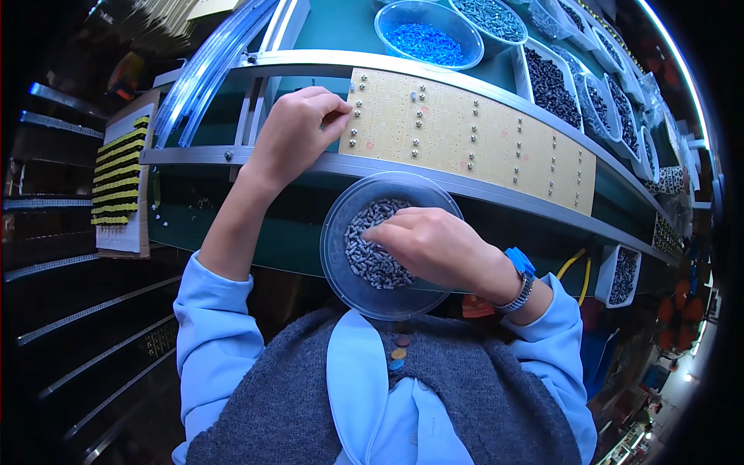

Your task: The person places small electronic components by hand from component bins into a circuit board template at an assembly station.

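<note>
A long tan circuit board panel point(449, 139) lies between two metal rails, with rows of small silvery round parts standing on it. At its left end is my left hand point(298, 128), thumb and fingers pinched together by the board's edge; what they hold, if anything, is hidden. In front of the rails sits a clear round plastic bowl point(339, 267), partly filled with small grey cylindrical components point(380, 256), likely capacitors. My right hand point(426, 244) reaches into this bowl from the right. Its fingers are closed together over the components, and their tips hide whatever is between them.
Behind the rails stand a bowl of blue parts point(426, 45), a bowl of grey-green parts point(492, 19) and white bins of dark components point(550, 81). Clear plastic tubes point(205, 74) lie across the rails at left, beside a board with yellow-black rows point(120, 174). Another bin point(622, 275) hangs at right.
</note>
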Action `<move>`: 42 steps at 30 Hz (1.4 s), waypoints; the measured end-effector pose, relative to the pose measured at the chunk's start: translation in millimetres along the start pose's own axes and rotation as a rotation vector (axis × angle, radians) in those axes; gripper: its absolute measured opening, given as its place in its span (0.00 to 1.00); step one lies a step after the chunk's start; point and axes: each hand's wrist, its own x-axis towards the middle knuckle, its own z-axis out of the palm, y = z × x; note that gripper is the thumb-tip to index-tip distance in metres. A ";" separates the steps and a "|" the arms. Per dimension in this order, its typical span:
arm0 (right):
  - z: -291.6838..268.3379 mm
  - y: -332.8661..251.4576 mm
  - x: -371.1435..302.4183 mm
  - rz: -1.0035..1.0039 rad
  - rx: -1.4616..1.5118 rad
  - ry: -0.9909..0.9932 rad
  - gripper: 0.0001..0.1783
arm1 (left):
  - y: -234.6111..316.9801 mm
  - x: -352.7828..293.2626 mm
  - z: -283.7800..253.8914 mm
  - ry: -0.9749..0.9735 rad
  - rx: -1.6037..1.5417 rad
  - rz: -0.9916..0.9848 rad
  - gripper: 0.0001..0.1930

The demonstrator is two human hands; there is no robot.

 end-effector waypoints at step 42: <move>-30.7 59.7 39.0 0.466 -0.016 0.412 0.04 | 84.2 -64.7 16.7 -0.520 0.225 0.207 0.03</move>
